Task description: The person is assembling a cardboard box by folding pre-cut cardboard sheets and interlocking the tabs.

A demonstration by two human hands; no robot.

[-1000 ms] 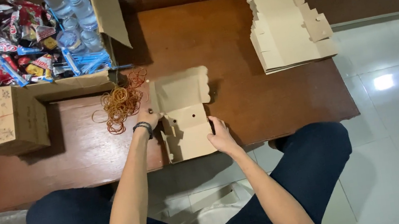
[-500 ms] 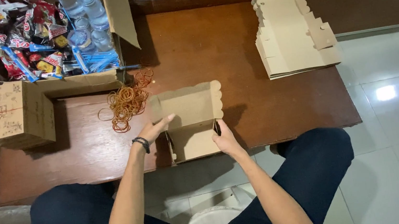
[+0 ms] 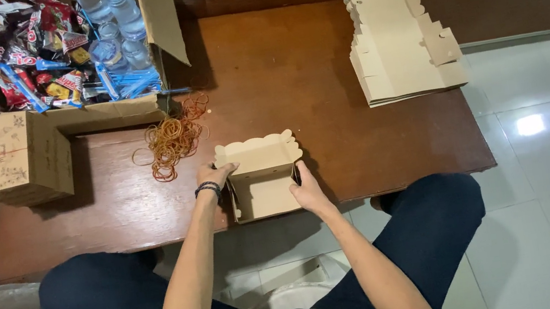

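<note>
A small brown cardboard box (image 3: 262, 178) with a scalloped lid edge stands on the dark wooden table (image 3: 321, 75) near its front edge, lid raised. My left hand (image 3: 215, 175), with a dark band on the wrist, grips the box's left side. My right hand (image 3: 307, 187) presses against its right side. The box's walls are folded up between the two hands.
A heap of rubber bands (image 3: 171, 137) lies just left of the box. A closed brown box (image 3: 18, 158) sits at the far left. An open carton (image 3: 67, 55) holds snack packets and water bottles. A stack of flat box blanks (image 3: 400, 41) lies at the right.
The flat blank has been folded up into a box shape. Both hands moved from its lower edge to its two sides, and the lid now stands up.
</note>
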